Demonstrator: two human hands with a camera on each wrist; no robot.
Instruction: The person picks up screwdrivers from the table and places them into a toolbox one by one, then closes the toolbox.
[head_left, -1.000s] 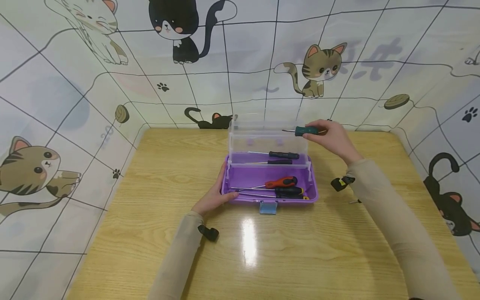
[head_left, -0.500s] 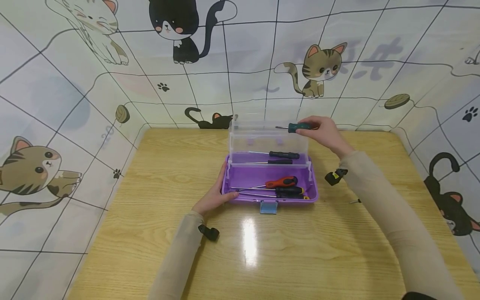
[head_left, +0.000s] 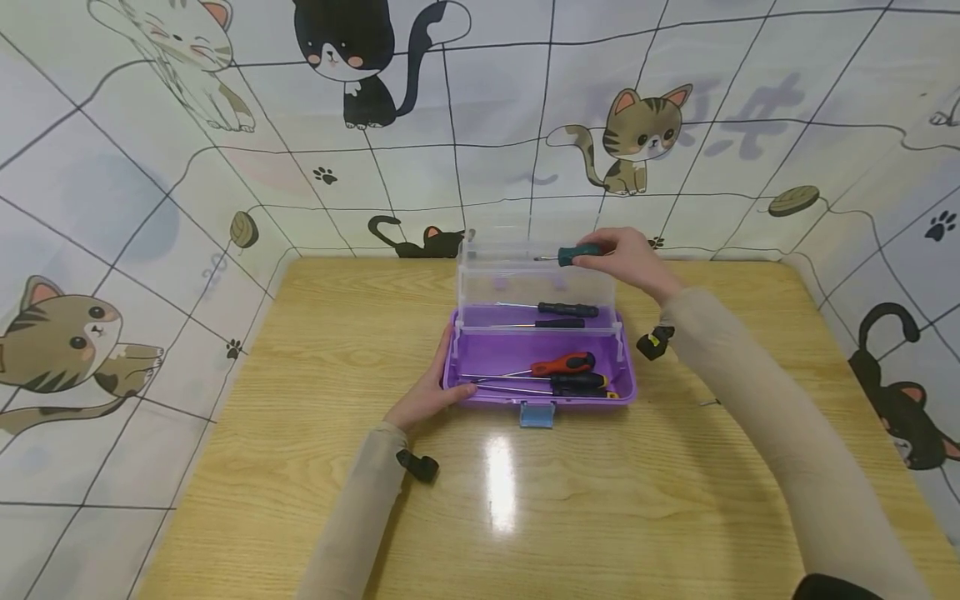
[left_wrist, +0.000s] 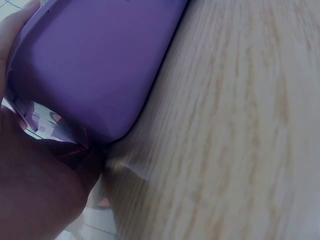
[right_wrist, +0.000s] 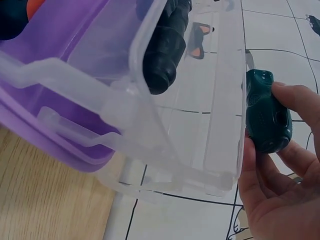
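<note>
Right hand (head_left: 626,256) drifts toward 9 o'clock, pinching the green screwdriver (head_left: 576,253) near my purple toolbox's (head_left: 498,352) 12; left hand (head_left: 426,393) grips its 8. Better lined up, I reckon.

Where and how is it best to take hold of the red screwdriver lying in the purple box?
I would grip the red screwdriver by its thick handle, coming from above on the right. The handle points right, the thin shaft left; the raised walls of the purple box would hinder a low approach, and black screwdrivers lie close in front.
</note>
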